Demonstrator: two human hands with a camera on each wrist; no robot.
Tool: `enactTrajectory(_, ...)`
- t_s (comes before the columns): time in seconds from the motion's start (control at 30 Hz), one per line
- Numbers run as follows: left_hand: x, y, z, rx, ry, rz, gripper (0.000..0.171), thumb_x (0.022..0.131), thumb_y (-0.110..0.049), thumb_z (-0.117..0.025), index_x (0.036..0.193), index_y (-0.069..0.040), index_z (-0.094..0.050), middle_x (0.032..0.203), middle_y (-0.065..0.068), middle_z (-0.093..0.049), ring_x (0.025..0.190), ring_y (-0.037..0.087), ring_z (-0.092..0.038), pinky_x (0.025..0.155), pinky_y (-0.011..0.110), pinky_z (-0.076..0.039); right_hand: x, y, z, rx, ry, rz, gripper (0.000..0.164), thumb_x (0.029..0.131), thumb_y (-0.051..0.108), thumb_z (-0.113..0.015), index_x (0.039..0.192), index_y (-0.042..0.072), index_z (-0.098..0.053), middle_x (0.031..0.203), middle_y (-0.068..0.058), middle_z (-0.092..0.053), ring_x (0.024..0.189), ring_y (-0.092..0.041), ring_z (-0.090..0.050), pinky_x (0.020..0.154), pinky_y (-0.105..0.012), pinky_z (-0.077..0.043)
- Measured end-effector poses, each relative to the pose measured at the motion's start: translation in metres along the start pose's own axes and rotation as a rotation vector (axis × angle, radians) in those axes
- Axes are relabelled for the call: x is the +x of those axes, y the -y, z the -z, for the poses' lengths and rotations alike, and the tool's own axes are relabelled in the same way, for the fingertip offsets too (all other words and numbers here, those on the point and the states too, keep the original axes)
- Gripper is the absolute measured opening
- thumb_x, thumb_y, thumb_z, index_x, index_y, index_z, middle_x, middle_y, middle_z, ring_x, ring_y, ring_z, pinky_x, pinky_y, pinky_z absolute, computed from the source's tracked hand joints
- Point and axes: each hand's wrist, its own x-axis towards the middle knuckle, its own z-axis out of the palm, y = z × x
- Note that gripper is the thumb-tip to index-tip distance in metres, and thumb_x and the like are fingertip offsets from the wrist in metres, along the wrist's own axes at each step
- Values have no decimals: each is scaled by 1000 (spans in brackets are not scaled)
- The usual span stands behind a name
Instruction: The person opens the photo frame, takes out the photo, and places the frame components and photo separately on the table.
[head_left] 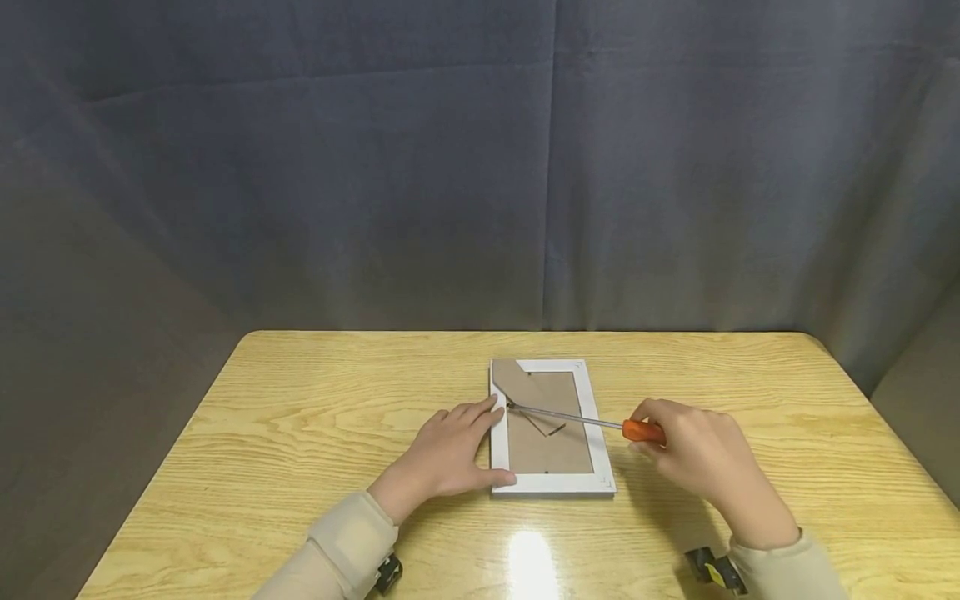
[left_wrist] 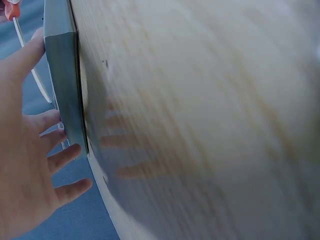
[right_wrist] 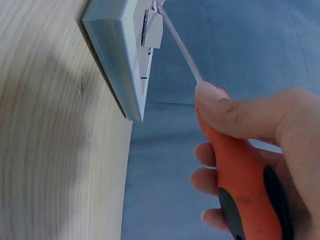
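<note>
A white picture frame (head_left: 555, 483) lies back side up on the table, its brown backing board (head_left: 551, 454) showing. A brown flap (head_left: 512, 377) lies over its upper left corner. My left hand (head_left: 453, 450) rests along the left side, fingers spread, with the thumb on the near left corner. My right hand (head_left: 701, 442) grips a screwdriver by its orange and black handle (right_wrist: 242, 180). The screwdriver's metal shaft (head_left: 570, 415) reaches leftward over the backing, and its tip is at the frame's left inner edge, close to my left fingertips.
The wood-grain table (head_left: 322, 417) carries the frame near its middle. A dark grey curtain (head_left: 420, 192) hangs behind the table's far edge. A dark wrist camera (head_left: 716, 571) sits under the right sleeve, and another (head_left: 388, 573) by the left sleeve.
</note>
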Motion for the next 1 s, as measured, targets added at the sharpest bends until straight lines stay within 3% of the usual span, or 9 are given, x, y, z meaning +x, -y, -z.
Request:
enactTrajectory(0.17,-1,0,0,7,2,-4,97,74,-79,-43,149,-18,-30,160,3,-22,140,29,-29,110,58,-32,0,6,-1,-36,-24,26,23,63,26,-81,80,27,-65,67,11,-68,50,-6,-50,40,-32,-42)
enactTrajectory(0.4,-1,-1,1,14,2,-5,96,74,-79,-43,149,-19,-30,160,2,-22,140,28,-28,111,57,-31,0,21,2,-113,-174,139,25,57,17,-81,73,19,-63,58,8,-59,42,-8,-46,34,-28,-36)
enactTrajectory(0.57,-1,-1,1,16,4,-7,97,74,-79,-43,149,-19,-30,160,2,-22,140,27,-28,111,56,-31,-3,37,9,-161,-239,160,25,54,13,-82,69,17,-62,54,6,-56,38,-10,-46,31,-26,-32)
enactTrajectory(0.83,0,0,2,30,-7,-23,97,74,-80,-43,148,-19,-31,159,2,-24,139,27,-30,110,56,-33,-1,55,15,-180,-281,135,17,61,10,-77,64,16,-62,49,6,-49,35,-9,-38,29,-26,-26)
enactTrajectory(1.0,-1,4,1,13,-6,-40,97,73,-80,-44,148,-19,-31,160,1,-23,139,27,-30,110,57,-33,5,56,17,-213,-302,185,22,66,10,-75,57,14,-55,45,6,-39,35,-6,-24,30,-22,-19)
